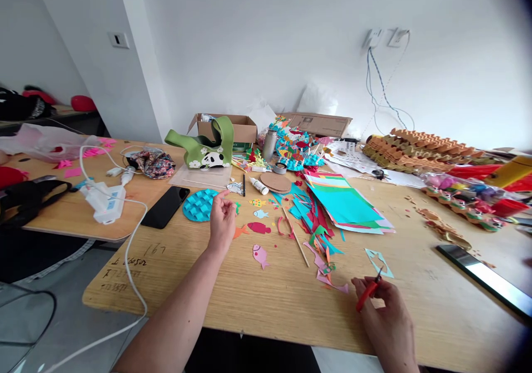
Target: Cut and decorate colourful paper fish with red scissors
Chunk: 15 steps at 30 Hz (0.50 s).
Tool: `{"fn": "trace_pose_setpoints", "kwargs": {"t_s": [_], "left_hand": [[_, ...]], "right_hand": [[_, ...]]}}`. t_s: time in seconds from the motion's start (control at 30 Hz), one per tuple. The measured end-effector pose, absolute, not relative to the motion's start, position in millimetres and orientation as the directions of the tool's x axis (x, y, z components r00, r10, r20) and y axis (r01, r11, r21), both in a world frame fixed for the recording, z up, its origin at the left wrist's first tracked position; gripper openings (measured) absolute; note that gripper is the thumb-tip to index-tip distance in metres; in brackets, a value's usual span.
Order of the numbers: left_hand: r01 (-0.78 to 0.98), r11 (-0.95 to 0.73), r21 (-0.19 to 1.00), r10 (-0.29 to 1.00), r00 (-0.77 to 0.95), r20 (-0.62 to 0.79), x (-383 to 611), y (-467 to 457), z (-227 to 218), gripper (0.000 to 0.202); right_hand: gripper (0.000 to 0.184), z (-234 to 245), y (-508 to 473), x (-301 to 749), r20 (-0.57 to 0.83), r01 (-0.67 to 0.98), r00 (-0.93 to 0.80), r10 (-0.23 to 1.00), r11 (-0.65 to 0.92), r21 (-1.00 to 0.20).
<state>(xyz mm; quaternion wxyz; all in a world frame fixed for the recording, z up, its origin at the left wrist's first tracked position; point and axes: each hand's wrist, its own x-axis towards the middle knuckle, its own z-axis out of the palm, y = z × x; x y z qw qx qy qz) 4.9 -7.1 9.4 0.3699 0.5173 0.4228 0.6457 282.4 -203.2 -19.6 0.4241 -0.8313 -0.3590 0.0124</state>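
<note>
My left hand (pixel 223 219) is over the table with its fingers loosely curled and apart, and no held object shows in it. Just beside it is a blue woven paper disc (pixel 200 205); a small green paper piece (pixel 238 208) shows by the fingertips. To its right lie a yellow paper fish (pixel 257 202), a light blue fish (pixel 261 214), a red fish (pixel 259 228) and a pink fish (pixel 260 256). An orange fish (pixel 240 231) is partly hidden by the hand. My right hand (pixel 388 312) grips red-handled scissors (pixel 368 295), tips pointing up, near a pale blue paper scrap (pixel 379 263) with a cut-out hole.
Paper scraps (pixel 320 245), a wooden stick (pixel 296 237) and coloured sheets (pixel 344 201) lie mid-table. A phone (pixel 165 207), a power strip (pixel 106 202) and a green panda bag (pixel 210 148) are leftward. A glue bottle (pixel 259 185) stands farther back; a tablet (pixel 486 277) lies right.
</note>
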Motion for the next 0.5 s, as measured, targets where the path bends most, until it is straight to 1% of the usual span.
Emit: {"fn": "trace_pose_setpoints", "kwargs": {"t_s": [0.13,0.3,0.5], "left_hand": [[-0.058,-0.358,0.932,0.920,-0.190,0.342,5.2,-9.5,11.4,0.032],[-0.086,-0.354,0.931,0.923,-0.191,0.333,5.4,-12.3,14.9,0.027],[-0.080,-0.354,0.932,0.923,-0.190,0.335,5.1,-11.2,15.5,0.023]], "right_hand": [[0.048,-17.1,-203.4,280.8,0.266,0.573,0.752,0.603,-0.399,-0.715],[0.048,-14.4,-202.5,279.0,0.287,0.577,0.747,0.599,-0.371,-0.728],[0.048,-12.1,-203.0,277.0,0.265,0.563,0.759,0.595,-0.394,-0.726]]}}
